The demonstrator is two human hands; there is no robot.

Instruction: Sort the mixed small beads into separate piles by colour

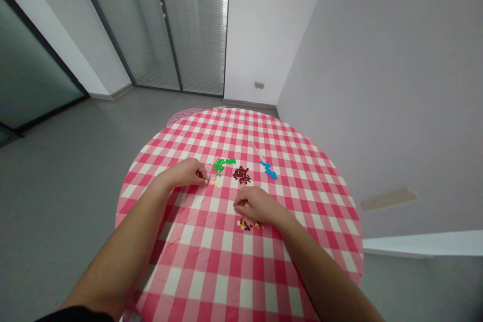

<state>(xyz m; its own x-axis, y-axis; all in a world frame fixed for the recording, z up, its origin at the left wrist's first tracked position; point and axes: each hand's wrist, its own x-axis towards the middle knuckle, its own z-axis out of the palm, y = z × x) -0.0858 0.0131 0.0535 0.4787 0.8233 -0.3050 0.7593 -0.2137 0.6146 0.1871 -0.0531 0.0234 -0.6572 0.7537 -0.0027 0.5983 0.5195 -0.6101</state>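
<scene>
My left hand (189,172) is closed in a pinch at the left of the group of small pieces, with a tiny pale piece (207,180) at its fingertips. Close by lie a few cream pieces (216,182) and a pile of green pieces (219,166). My right hand (257,204) hovers or rests nearer to me, thumb and fingertips pressed together; what they hold, if anything, is too small to make out. Just below it sits a mixed cluster of brown, yellow and white pieces (245,225), partly covered by the hand.
Dark brown pieces (241,174) lie mid-table and blue pieces (269,170) to their right. All are on a round table with a red-and-white checked cloth (226,266). Beyond stand a glass partition (196,25) and a white wall (271,25).
</scene>
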